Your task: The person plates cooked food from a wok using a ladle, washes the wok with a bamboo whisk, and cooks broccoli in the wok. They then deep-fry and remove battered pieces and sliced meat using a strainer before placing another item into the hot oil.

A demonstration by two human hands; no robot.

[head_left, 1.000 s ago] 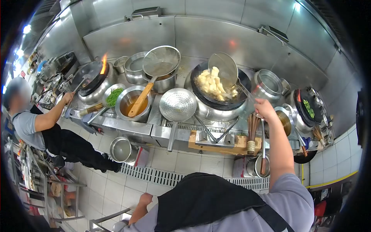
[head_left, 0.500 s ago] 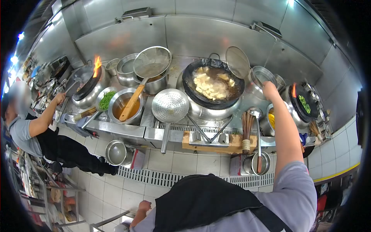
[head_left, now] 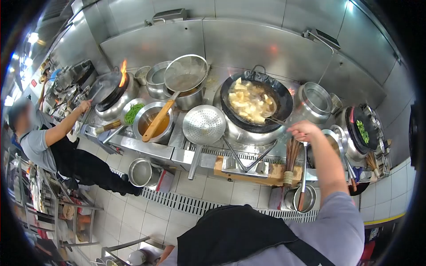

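Note:
My right hand (head_left: 302,131) is closed on the handle of a wire strainer (head_left: 277,121), at the right front rim of the large black wok (head_left: 284,88). The strainer's mesh is mostly hidden in the wok, among pale yellow chunks (head_left: 253,101) in bubbling liquid. Only a small part of my left arm (head_left: 166,253) shows, low beside the black apron; the hand itself is out of sight. A perforated ladle (head_left: 204,124) lies left of the wok, and a bamboo brush (head_left: 291,162) stands in front of it on the right.
A co-worker (head_left: 53,142) stands at the left, one hand on a tool over a wok with flame (head_left: 123,73). A wooden-handled strainer (head_left: 186,73) rests on a pot. Greens lie in a wok (head_left: 375,128) at far right. Metal buckets (head_left: 140,172) stand below the counter.
The strainer went right, out of the wok, then came back left and down into the food. My right hand moved with it, lower now. My left hand has left the view.

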